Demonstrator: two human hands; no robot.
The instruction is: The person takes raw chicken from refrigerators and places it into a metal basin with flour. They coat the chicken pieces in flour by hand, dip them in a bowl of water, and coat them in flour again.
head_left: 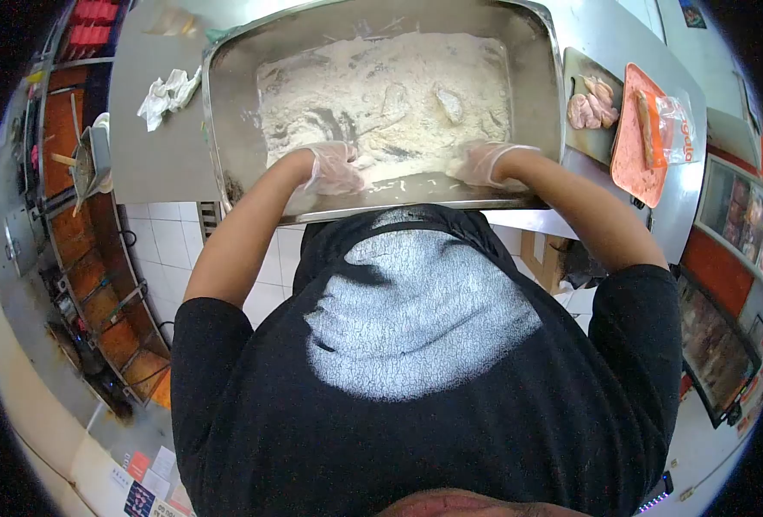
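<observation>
Touching white powder (355, 82); left hand (336, 168), right hand (485, 165); finger spread and grip unclear.

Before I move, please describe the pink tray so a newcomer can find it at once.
Start from the big metal basin. Right of it lies a board with raw meat; the pink tray is just past that. Unlike the board, it bears an orange-printed plastic bag.

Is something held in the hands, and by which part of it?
It cannot be told: fingers of the left hand and right hand are partly hidden in pale powder.
</observation>
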